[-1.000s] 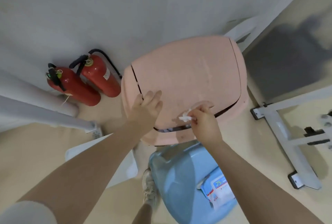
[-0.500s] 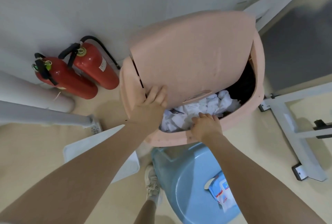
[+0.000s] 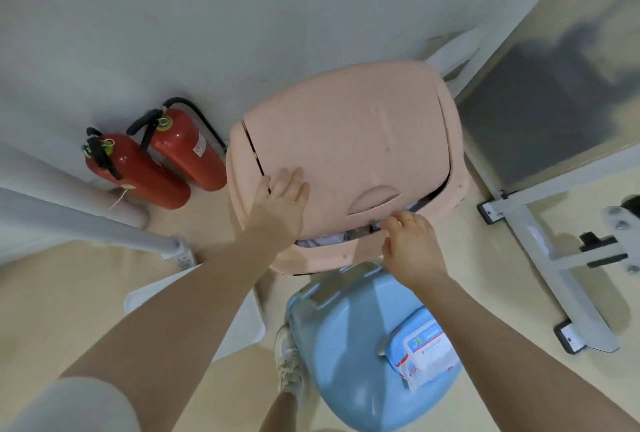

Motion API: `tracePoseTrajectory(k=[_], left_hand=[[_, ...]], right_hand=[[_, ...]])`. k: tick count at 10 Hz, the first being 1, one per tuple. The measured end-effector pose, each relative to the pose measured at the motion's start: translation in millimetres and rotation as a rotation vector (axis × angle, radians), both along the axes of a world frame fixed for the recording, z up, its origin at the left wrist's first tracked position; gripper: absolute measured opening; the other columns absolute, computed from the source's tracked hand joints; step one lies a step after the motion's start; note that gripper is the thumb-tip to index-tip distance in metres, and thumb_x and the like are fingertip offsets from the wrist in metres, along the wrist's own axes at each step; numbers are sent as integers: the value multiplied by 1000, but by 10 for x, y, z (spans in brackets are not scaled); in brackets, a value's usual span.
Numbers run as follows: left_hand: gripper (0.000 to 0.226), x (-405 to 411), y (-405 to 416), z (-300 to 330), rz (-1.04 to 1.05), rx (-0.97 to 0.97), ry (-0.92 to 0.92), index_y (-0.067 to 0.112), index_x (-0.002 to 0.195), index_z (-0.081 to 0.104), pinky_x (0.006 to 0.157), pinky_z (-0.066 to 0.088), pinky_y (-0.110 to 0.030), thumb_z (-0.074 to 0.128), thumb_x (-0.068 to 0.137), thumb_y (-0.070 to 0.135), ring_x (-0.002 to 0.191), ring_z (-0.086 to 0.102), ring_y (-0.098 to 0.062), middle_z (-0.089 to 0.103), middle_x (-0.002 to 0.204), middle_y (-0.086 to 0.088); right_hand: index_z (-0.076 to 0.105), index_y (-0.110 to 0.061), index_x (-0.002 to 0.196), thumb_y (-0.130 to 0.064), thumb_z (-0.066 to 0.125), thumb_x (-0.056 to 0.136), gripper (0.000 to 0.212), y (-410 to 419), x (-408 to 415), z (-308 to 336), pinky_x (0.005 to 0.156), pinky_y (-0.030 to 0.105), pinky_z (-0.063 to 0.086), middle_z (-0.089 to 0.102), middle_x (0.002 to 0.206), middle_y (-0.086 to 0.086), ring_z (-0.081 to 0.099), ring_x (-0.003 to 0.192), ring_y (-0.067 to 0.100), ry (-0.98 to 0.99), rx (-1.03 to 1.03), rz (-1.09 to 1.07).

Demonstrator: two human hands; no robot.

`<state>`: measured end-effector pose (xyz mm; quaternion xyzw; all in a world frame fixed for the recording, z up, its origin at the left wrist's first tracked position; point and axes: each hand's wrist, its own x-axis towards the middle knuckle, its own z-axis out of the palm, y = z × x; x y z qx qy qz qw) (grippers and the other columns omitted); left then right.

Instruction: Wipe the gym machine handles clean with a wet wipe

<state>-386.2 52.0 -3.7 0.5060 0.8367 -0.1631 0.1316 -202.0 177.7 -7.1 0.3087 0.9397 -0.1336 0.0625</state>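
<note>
A pink swing-lid bin fills the centre of the frame, its lid tipped nearly shut with a narrow gap along the lower edge where crumpled white wipes show inside. The left hand lies flat on the lid's lower left part, fingers straight and spread, pressing rather than gripping. The right hand sits at the bin's front rim just right of the gap, fingers loosely curled at the lid's edge; I see no wipe in it, though whether the fingertips pinch anything is hidden by the rim. Below the bin, at the lower centre, a blue plastic stool carries the wet wipe pack, lying on the seat's right side, well apart from both hands. Two red fire extinguishers lean against the wall in the left middle, and a grey gym machine frame stands at the right edge; its handles are not in view. Judging by this, the step in hand is disposal of a used wipe, so the task looks near a pause or its end. The next move would likely be letting the lid settle, then reaching down to the pack if more handles need wiping.
</note>
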Motion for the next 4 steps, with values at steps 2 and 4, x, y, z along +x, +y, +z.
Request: tracePoseTrajectory(k=[2, 4], left_hand=[[64, 482, -208, 469, 63, 7, 17, 19, 148, 4, 114, -2, -45, 38, 95, 29, 143, -9, -27, -2, 158, -1], [65, 1492, -707, 1314, 175, 254, -16, 20, 148, 3, 114, 3, -41, 38, 95, 32, 143, -3, -25, 1, 158, 0]], right_hand=[[58, -4, 112, -7, 51, 82, 31, -18, 408, 590, 101, 31, 25, 53, 123, 12, 43, 119, 32, 42, -10, 18], [35, -7, 137, -16, 47, 90, 50, -244, 1071, 1404, 110, 29, 14, 34, 146, 10, 27, 136, 24, 110, 32, 148]])
